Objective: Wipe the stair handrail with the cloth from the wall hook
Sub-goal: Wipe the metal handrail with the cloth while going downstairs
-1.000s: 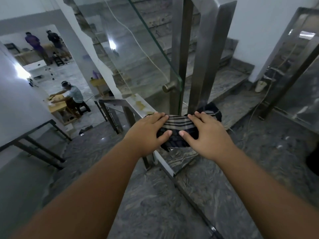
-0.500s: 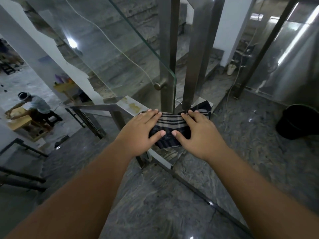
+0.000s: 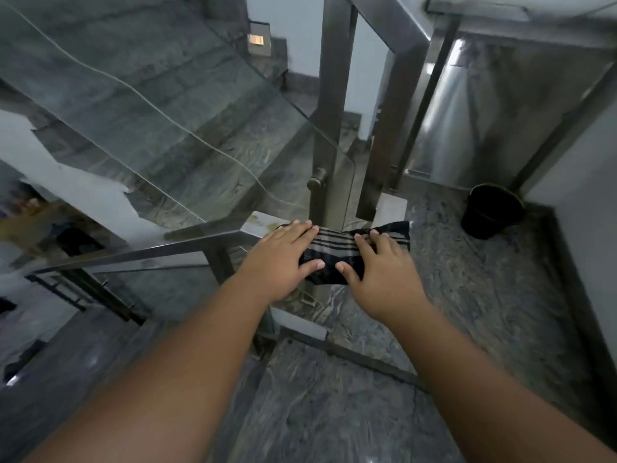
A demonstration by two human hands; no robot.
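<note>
A dark cloth (image 3: 335,250) with pale stripes lies folded over the flat steel handrail (image 3: 187,245) at the corner of the landing. My left hand (image 3: 283,259) presses flat on the cloth's left end, fingers together. On the cloth's right end rests my right hand (image 3: 377,265), fingers spread over it. The rail under the cloth is hidden. Left of my hands the rail runs down and away along the lower flight.
Two upright steel posts (image 3: 329,128) stand just behind the cloth, with a glass panel (image 3: 167,105) fixed to the left one. A black bucket (image 3: 490,210) sits on the granite landing (image 3: 467,295) at the right, by a steel door frame. Stairs climb behind the glass.
My view has swung right and down, so the bucket has come into view and the room below has left it. Both hands stay pressed on the cloth at the rail corner.
</note>
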